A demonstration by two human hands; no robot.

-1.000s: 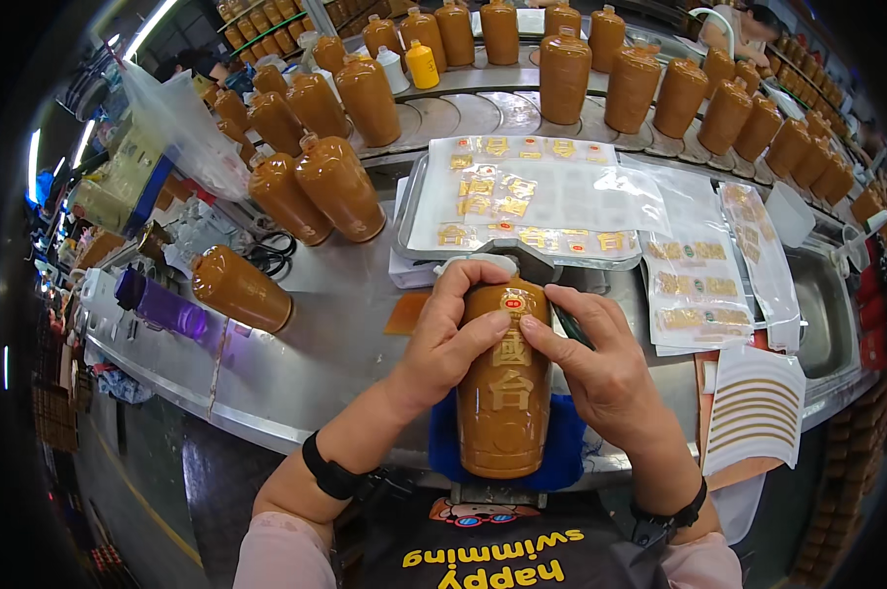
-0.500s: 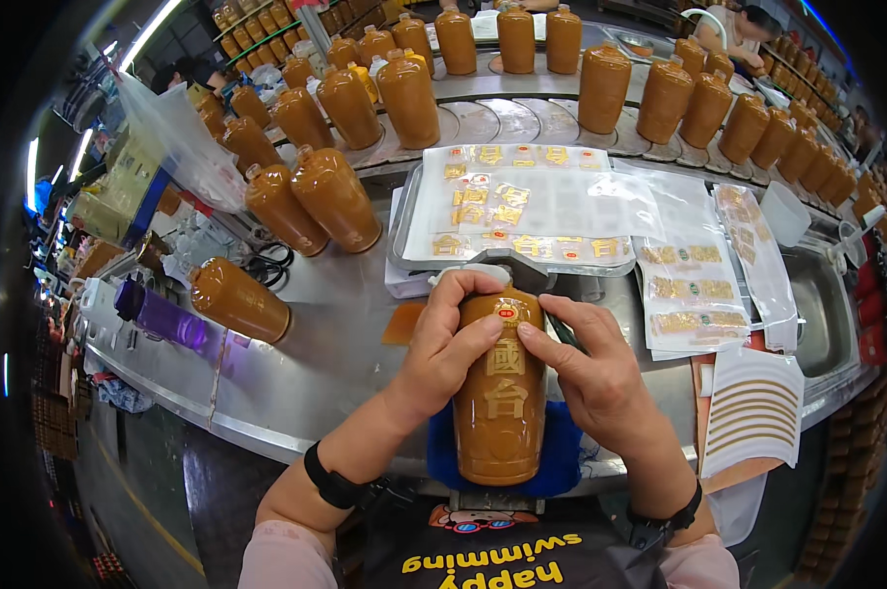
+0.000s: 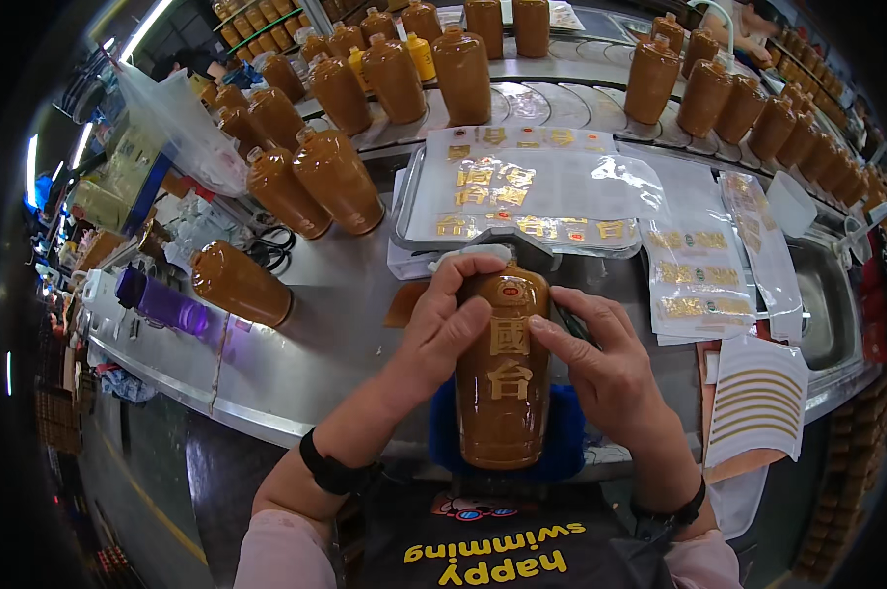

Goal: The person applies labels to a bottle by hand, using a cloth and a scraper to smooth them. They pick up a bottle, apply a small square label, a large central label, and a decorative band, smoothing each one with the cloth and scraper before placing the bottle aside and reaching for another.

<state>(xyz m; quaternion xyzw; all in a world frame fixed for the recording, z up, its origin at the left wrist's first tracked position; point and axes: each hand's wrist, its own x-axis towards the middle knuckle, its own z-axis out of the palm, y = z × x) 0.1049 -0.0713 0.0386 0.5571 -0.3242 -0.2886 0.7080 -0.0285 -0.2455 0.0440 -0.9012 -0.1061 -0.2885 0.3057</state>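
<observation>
A glossy brown bottle lies on a blue cloth, its neck pointing away from me. Gold characters and a small red-and-gold emblem run down its upper face. My left hand is closed around the neck and left shoulder, with its thumb at the emblem's left. On the other side, my right hand rests its thumb on the bottle's right edge and its fingers along the shoulder. A dark green object shows partly beneath those fingers; its kind is hidden.
Beyond the bottle stands a metal tray with sheets of gold stickers. More sticker sheets and a card of curved gold strips lie to the right, near a sink. Bottles line a conveyor. A purple flask lies left.
My right thumb has slid from the emblem toward the bottle's right edge, and my left thumb has drawn off the emblem's left side. Conveyor bottles have moved rightward; the view has shifted slightly.
</observation>
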